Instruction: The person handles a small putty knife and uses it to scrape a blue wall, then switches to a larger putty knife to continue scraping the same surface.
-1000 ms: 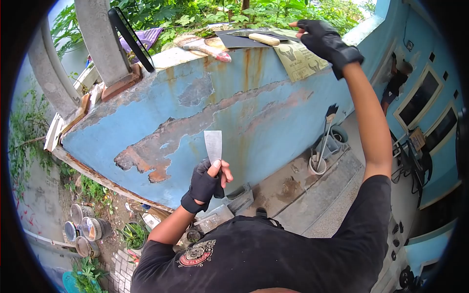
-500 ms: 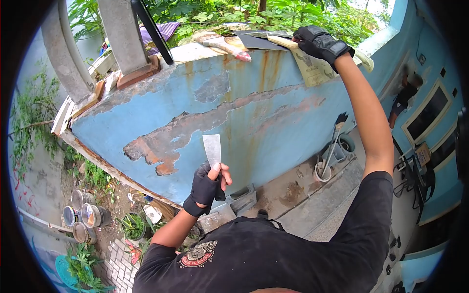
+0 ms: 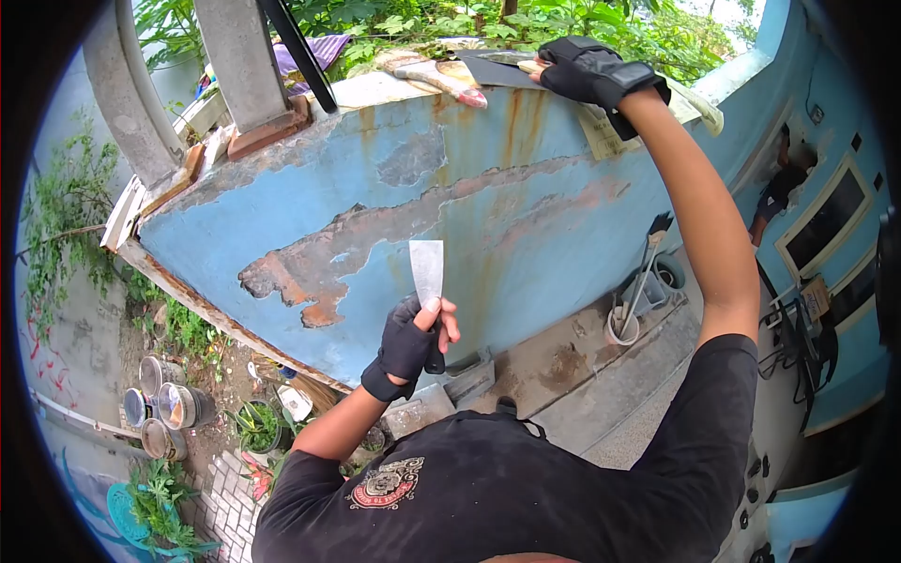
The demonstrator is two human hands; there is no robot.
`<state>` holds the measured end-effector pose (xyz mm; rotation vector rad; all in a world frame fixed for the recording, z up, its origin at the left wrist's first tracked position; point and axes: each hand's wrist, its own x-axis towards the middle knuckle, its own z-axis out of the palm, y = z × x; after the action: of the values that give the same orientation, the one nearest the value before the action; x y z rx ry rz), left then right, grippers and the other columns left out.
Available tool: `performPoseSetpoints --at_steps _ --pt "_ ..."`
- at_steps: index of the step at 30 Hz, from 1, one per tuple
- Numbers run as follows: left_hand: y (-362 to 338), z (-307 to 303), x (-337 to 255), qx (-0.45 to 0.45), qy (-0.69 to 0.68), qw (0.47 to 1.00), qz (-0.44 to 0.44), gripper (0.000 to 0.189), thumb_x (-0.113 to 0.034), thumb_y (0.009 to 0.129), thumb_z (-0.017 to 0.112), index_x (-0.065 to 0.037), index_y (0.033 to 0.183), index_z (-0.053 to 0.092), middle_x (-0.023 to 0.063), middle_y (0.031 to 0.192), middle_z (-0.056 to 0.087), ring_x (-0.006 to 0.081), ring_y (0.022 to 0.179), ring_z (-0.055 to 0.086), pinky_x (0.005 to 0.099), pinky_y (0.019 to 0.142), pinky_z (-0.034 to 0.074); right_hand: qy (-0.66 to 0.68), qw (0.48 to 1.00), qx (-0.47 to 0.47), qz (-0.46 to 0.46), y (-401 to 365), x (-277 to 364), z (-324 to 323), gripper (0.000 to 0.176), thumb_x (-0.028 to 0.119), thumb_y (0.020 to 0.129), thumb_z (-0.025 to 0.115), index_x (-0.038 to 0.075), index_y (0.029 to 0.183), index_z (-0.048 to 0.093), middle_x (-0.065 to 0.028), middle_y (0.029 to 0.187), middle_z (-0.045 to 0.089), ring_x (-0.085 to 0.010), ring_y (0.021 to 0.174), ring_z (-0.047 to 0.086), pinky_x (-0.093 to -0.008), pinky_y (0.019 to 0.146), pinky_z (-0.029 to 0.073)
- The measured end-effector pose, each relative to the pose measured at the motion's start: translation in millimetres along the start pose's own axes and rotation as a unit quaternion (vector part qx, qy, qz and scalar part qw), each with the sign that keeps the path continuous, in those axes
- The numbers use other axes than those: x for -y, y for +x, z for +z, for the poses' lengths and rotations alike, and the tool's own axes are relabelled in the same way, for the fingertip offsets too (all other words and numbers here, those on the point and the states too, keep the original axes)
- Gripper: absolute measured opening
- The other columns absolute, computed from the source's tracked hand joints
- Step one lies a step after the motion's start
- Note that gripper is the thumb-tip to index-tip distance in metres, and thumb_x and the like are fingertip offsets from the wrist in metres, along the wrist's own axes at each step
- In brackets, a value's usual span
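My left hand, in a black fingerless glove, grips a putty knife with its pale blade pointing up before the blue wall. The wall's paint is peeled in long patches. My right hand, gloved too, reaches to the wall's top and is closed round something I cannot make out, its pale end showing at the fingertips. Beneath that hand lie a dark sheet and a yellowish paper that hangs over the edge. A paintbrush rests further left on the ledge.
A white bucket with tools stands at the wall's foot. Several buckets and potted plants are at the lower left. Concrete posts rise at the upper left. Another person is by the far right wall.
My left hand has moved right and slightly up with the putty knife. My right hand has shifted left along the ledge, over the dark sheet.
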<state>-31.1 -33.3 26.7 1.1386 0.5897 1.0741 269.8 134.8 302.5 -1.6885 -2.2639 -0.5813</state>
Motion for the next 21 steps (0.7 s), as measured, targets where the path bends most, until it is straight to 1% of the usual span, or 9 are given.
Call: performPoseSetpoints --at_steps 9,11,12,13,14,15,19,20,21 --pt "-0.9 15.5 -12.6 0.023 0.013 0.999 0.022 0.027 -0.026 0.101 0.045 -0.003 0.099 0.059 0.0103 0.070 0.063 0.0125 0.053 0.054 0.0240 0.053 0.043 0.065 0.990 -0.104 0.071 19.2 -39.9 0.5 0.045 0.030 0.086 0.057 0.006 0.124 0.061 -0.0169 0.105 0.066 -0.0273 0.089 0.063 -0.0365 0.075 0.050" --pt "-0.7 24.7 -24.9 0.014 0.046 0.999 0.015 0.028 -0.027 0.101 0.046 -0.003 0.098 0.060 0.0089 0.069 0.062 0.0121 0.053 0.054 0.0240 0.053 0.043 -0.365 0.907 -0.182 -0.108 5.7 -72.5 0.0 0.016 0.014 0.086 0.049 0.005 0.078 0.059 -0.0148 0.069 0.063 -0.0294 0.064 0.062 -0.0443 0.062 0.049" --pt "0.2 30.8 -33.9 0.006 0.080 0.997 0.008 0.029 -0.027 0.101 0.046 -0.002 0.097 0.061 0.0074 0.068 0.061 0.0116 0.054 0.054 0.0240 0.053 0.043 -0.364 0.908 -0.180 -0.104 -6.0 -69.3 -3.3 0.016 0.014 0.086 0.049 0.005 0.078 0.059 -0.0148 0.069 0.063 -0.0294 0.064 0.062 -0.0443 0.062 0.049" --pt "3.7 37.7 -47.2 0.035 0.146 0.988 0.046 0.029 -0.026 0.101 0.047 -0.002 0.097 0.062 0.0052 0.066 0.059 0.0103 0.054 0.053 0.0240 0.053 0.042 -0.029 0.974 -0.220 -0.032 -28.5 -58.4 -11.9 0.015 0.017 0.087 0.053 0.004 0.091 0.060 -0.0126 0.078 0.062 -0.0250 0.069 0.061 -0.0398 0.064 0.049" --pt "9.5 46.5 -65.1 0.063 0.210 0.972 0.084 0.029 -0.026 0.100 0.048 -0.002 0.097 0.063 0.0030 0.064 0.057 0.0089 0.055 0.052 0.0240 0.053 0.041 0.310 0.920 -0.235 0.043 -56.1 -43.6 -20.2 0.023 0.020 0.087 0.056 0.003 0.103 0.060 -0.0104 0.087 0.062 -0.0206 0.074 0.060 -0.0353 0.065 0.049" --pt "20.7 60.5 -89.8 0.089 0.260 0.947 0.168 0.025 -0.023 0.098 0.050 -0.002 0.095 0.064 0.0051 0.064 0.056 0.0144 0.054 0.054 0.0289 0.052 0.041 0.610 0.752 -0.222 0.113 -83.9 -29.1 -23.8 0.035 0.022 0.087 0.060 0.002 0.115 0.061 -0.0082 0.096 0.062 -0.0161 0.079 0.059 -0.0308 0.067 0.049" --pt "48.2 116.2 -166.9 0.066 0.415 0.773 0.476 0.014 -0.017 0.092 0.056 -0.004 0.088 0.060 0.0157 0.069 0.055 0.0338 0.058 0.058 0.0413 0.052 0.042 0.822 0.555 -0.071 0.103 -214.5 -2.5 11.5 0.059 0.021 0.085 0.062 -0.005 0.135 0.043 -0.0028 0.098 0.053 -0.0099 0.077 0.051 -0.0247 0.059 0.044" --pt "63.8 126.9 -183.0 0.057 0.445 0.719 0.531 0.021 -0.019 0.096 0.053 -0.002 0.096 0.066 0.0035 0.060 0.052 0.0125 0.052 0.052 0.0282 0.052 0.042 0.829 0.539 -0.071 0.133 -237.1 6.0 21.4 0.062 0.021 0.084 0.063 -0.004 0.136 0.042 -0.0029 0.098 0.052 -0.0101 0.075 0.051 -0.0251 0.058 0.044" --pt "78.1 137.4 -197.1 0.043 0.487 0.703 0.516 0.021 -0.021 0.096 0.054 -0.003 0.097 0.066 0.0037 0.063 0.054 0.0159 0.054 0.052 0.0303 0.053 0.042 0.834 0.522 -0.072 0.161 -257.8 13.2 31.7 0.064 0.021 0.082 0.064 -0.004 0.137 0.042 -0.0030 0.099 0.052 -0.0102 0.074 0.051 -0.0256 0.058 0.044"
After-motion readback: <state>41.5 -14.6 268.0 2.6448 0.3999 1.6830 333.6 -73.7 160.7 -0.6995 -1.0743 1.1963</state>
